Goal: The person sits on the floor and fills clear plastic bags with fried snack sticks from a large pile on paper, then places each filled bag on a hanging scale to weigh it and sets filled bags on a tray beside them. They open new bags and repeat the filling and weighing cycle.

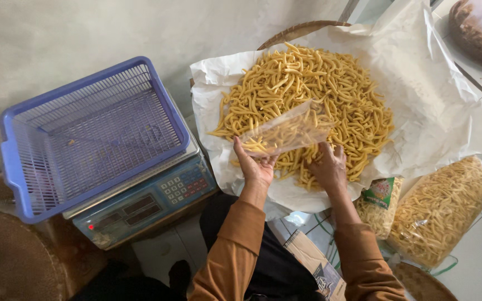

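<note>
Both hands (pixel 291 164) grip a clear bag (pixel 287 131), mouth pointing up-right over snack sticks (pixel 330 83).

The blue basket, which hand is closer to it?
Left. The left hand, holding the bag, is just right of the basket; the right hand is farther right, in the snacks.

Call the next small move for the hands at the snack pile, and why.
Probably scoop more in: the left hand holds the clear bag open and nearly empty, while the right hand rests in the yellow snack sticks beside its mouth.
</note>
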